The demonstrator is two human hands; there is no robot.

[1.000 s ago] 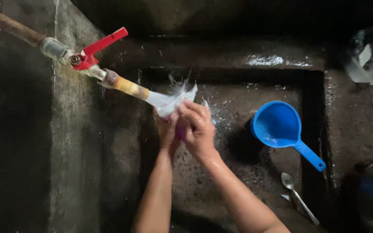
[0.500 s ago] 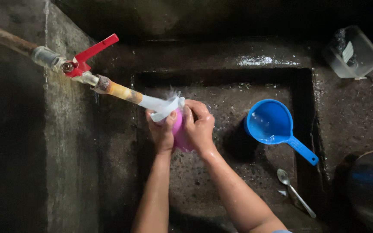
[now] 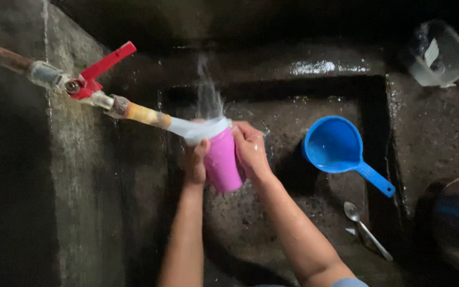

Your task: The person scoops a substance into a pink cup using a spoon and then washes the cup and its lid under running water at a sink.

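The pink cup [image 3: 222,162] is now lifting up to the spout [image 3: 197,129]; both hands, left [image 3: 195,162] and right [image 3: 251,151], are gripping it, rinsing; emptying it seems next

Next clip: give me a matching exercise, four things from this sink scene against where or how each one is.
Things:
1. cup
2. scoop
3. spoon
4. tap lever

States:
A. red, on the pipe at upper left
B. pink, held by both hands under the spout
C. metal, lying on the basin floor
D. blue, lying in the basin, handle toward lower right

Pairs: 1-B, 2-D, 3-C, 4-A
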